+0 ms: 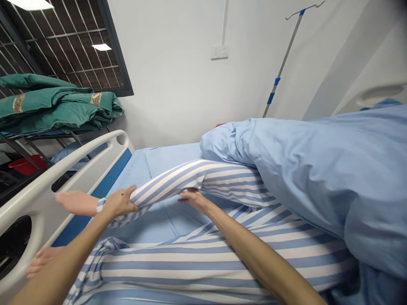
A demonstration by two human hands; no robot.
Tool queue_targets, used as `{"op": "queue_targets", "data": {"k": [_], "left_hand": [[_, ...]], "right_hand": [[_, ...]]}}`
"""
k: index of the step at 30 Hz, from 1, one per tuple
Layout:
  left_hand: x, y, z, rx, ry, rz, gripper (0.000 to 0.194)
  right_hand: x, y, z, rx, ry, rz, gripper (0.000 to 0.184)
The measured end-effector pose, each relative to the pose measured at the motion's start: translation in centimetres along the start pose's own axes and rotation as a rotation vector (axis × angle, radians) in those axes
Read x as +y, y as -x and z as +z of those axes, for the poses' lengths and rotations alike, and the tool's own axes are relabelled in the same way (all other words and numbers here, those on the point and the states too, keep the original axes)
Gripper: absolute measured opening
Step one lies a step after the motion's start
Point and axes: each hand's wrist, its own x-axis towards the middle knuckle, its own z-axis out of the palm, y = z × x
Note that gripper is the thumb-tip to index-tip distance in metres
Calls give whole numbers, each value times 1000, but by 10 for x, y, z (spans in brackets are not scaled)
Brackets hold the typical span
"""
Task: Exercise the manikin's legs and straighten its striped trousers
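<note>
A leg in blue-and-white striped trousers (pixel 178 178) is lifted off the bed, with the knee slightly bent. My left hand (pixel 121 202) grips its lower part just above the ankle, thumb and fingers around the cloth. My right hand (pixel 194 200) is under the knee, in contact with the underside, its fingers partly hidden by the leg. Beyond my left hand sticks out a bare foot (pixel 78 203). The other striped leg (pixel 178 264) lies flat in front, its cuff bunched, and its foot (pixel 46 257) is partly behind my left forearm.
A light blue quilt (pixel 305 169) is pushed up over the thighs at the right. The white footboard (pixel 79 165) bounds the bed (pixel 171 154) on the left. Green folded bedding (pixel 60 103) lies on a rack beyond it. An IV pole (pixel 282 63) stands by the wall.
</note>
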Motion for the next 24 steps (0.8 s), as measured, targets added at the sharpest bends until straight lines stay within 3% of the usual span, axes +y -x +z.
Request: {"op": "queue_targets", "data": {"k": [5,8,11,14,17,24], "left_hand": [[73,-9,51,116,353,-42,48],[113,-15,72,147,492,-71,47],[130,-19,83,144,520,-101,49],[127,-20,83,132,507,-82,48],[113,-19,72,114,452,-54,45],[44,-8,16,90,108,-4,45]], "right_hand": [[-39,2,-20,159,116,-294,26],[-52,5,-31,251,147,-329,22],[-55,6,-38,249,134,-340,22],[-53,7,-40,226,100,-351,24],[-54,8,-35,170,106,-347,28],[-43,8,-13,35,126,-218,45]]}}
